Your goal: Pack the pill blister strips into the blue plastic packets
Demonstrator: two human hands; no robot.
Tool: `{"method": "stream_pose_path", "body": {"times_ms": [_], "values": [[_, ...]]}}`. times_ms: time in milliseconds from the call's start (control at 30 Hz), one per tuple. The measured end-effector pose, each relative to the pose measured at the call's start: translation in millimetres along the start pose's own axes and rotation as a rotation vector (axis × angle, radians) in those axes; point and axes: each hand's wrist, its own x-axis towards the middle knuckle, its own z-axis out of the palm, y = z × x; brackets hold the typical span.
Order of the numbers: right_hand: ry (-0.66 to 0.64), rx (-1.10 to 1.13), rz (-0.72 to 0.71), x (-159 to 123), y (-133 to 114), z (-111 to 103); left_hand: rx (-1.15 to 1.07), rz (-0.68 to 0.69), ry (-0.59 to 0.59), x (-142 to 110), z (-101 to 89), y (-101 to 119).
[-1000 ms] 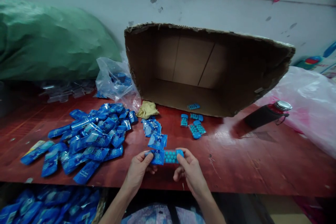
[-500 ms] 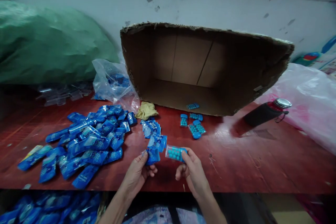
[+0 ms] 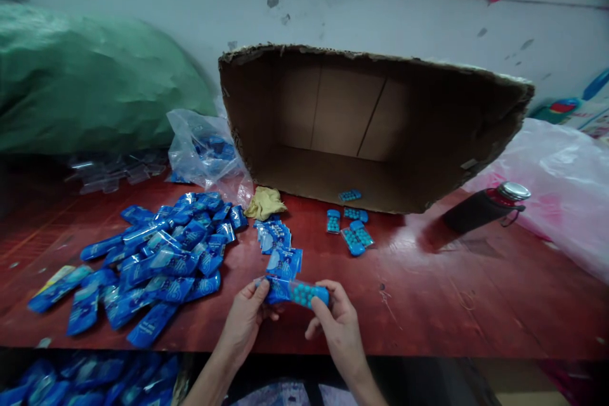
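Note:
Between thumb and fingers, my left hand [image 3: 247, 314] grips a small printed blue sleeve [image 3: 280, 290] by its left end. My right hand [image 3: 337, 317] pinches a clear flat case of turquoise balls [image 3: 304, 294] near its blue cap. The case's left end meets the sleeve's right end; whether it is inside cannot be made out. Just beyond my hands lie flat blue sleeves [image 3: 284, 262] in an overlapping row. Farther right, several similar ball cases [image 3: 358, 238] rest near the carton. Left of my hands is a heap of glossy blue packets [image 3: 166, 260].
A large cardboard carton [image 3: 328, 184] lies on its side, opening toward me. A dark bottle [image 3: 480, 209] leans at the right. A yellow cloth [image 3: 265, 203], a clear bag [image 3: 204, 146] and a green sack [image 3: 95, 82] stand left. More packets [image 3: 90, 377] fill a space below the red table edge.
My right hand has brought the ball case left and down against the sleeve in my left hand. The gap between them has closed.

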Motion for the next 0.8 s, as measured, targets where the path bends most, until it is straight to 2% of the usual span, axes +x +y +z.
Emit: {"method": "stream_pose_path", "body": {"times_ms": [300,633,800], "values": [[-0.093,-0.100,-0.133,-2,3,-9,0.022,-0.010,-0.003,-1,-2.3,6],[-0.054,0.080,0.021,6,2,-8,0.152,0.072,0.023,-1,-5.9,5],[-0.014,0.135,0.029,8,0,-8,0.098,0.034,-0.001,-3,-2.8,9]]}}
